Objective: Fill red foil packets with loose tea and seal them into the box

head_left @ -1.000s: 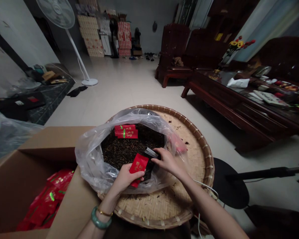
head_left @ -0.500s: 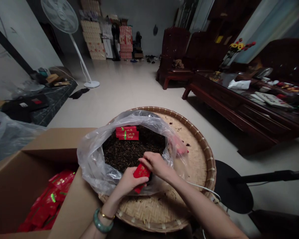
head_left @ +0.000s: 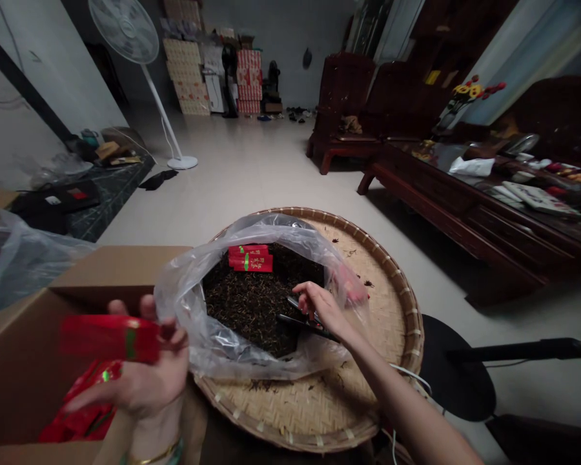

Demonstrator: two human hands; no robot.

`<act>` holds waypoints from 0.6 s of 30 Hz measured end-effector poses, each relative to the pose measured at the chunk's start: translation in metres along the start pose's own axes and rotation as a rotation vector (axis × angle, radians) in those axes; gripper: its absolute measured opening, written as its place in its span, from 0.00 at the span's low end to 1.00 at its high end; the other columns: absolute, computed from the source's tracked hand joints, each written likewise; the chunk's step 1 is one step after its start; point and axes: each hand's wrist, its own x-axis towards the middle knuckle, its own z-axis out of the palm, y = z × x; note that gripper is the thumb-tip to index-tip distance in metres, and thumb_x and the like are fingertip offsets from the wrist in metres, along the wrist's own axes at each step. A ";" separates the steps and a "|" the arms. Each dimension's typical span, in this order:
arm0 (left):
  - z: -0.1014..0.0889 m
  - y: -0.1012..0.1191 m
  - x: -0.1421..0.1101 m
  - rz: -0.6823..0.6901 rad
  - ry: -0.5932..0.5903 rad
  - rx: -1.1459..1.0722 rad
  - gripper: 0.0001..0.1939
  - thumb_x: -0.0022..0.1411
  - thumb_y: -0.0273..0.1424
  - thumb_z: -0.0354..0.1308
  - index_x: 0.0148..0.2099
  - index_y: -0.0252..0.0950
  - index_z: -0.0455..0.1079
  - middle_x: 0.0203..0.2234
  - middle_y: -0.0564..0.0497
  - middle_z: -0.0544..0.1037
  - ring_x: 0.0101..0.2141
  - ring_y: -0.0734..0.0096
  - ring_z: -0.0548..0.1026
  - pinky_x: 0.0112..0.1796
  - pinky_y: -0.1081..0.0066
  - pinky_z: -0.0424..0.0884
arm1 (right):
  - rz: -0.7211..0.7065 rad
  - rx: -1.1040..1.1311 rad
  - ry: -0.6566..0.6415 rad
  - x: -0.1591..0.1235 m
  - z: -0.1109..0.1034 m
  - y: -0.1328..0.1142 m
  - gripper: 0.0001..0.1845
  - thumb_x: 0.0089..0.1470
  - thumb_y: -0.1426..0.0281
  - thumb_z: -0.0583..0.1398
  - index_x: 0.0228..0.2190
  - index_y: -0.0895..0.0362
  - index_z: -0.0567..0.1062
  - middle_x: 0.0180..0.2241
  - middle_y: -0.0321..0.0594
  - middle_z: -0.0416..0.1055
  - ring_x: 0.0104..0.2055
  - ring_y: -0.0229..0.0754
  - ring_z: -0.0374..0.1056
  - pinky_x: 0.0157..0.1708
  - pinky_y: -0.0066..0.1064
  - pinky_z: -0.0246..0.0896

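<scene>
Head camera: a blurred red packet [head_left: 109, 339], probably light, pliable and slippery, best pinched by its long edges, is lying against the left hand [head_left: 150, 384], fingers splayed, over the carton [head_left: 121, 268], while the right hand [head_left: 319, 307] is overlapping a dark tool [head_left: 295, 321], grip unclear.

Red packet [head_left: 104, 337], green-banded, roughly level

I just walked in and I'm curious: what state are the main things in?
Left hand: open, palm up.
Red packet: across its fingers, blurred.
Right hand: fingers bent, at a dark tool; grip unclear.
Plastic bag: mouth open, dark leaves inside.
Two red packets: lying on the leaves.
Cardboard box: open, more packets inside.
White fan: upright, running unclear.
</scene>
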 end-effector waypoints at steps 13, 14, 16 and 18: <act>0.020 -0.101 0.074 0.151 -0.755 1.401 0.16 0.57 0.30 0.56 0.48 0.36 0.71 0.50 0.42 0.72 0.51 0.54 0.68 0.49 0.55 0.67 | -0.045 -1.182 -0.139 -0.017 0.003 0.016 0.25 0.46 0.66 0.64 0.46 0.61 0.70 0.41 0.49 0.70 0.43 0.50 0.65 0.41 0.35 0.59; 0.023 -0.109 0.084 0.233 -0.761 1.529 0.17 0.57 0.29 0.56 0.50 0.35 0.70 0.52 0.40 0.70 0.54 0.52 0.65 0.52 0.53 0.63 | -0.033 -1.164 -0.133 -0.016 0.003 0.016 0.23 0.46 0.66 0.64 0.44 0.61 0.70 0.41 0.48 0.70 0.43 0.49 0.65 0.41 0.34 0.59; 0.028 -0.121 0.098 0.293 -0.803 1.705 0.19 0.56 0.26 0.56 0.52 0.36 0.69 0.55 0.39 0.67 0.56 0.49 0.60 0.54 0.51 0.59 | -0.015 -1.104 -0.100 -0.017 -0.001 0.013 0.19 0.46 0.66 0.63 0.41 0.60 0.71 0.40 0.46 0.70 0.42 0.47 0.66 0.40 0.33 0.59; 0.031 -0.129 0.107 0.292 -0.823 1.740 0.20 0.54 0.25 0.58 0.50 0.36 0.71 0.53 0.38 0.69 0.55 0.46 0.60 0.53 0.50 0.58 | -0.009 -1.038 -0.031 -0.019 -0.007 0.009 0.17 0.47 0.65 0.62 0.40 0.58 0.71 0.39 0.45 0.69 0.42 0.46 0.66 0.39 0.31 0.59</act>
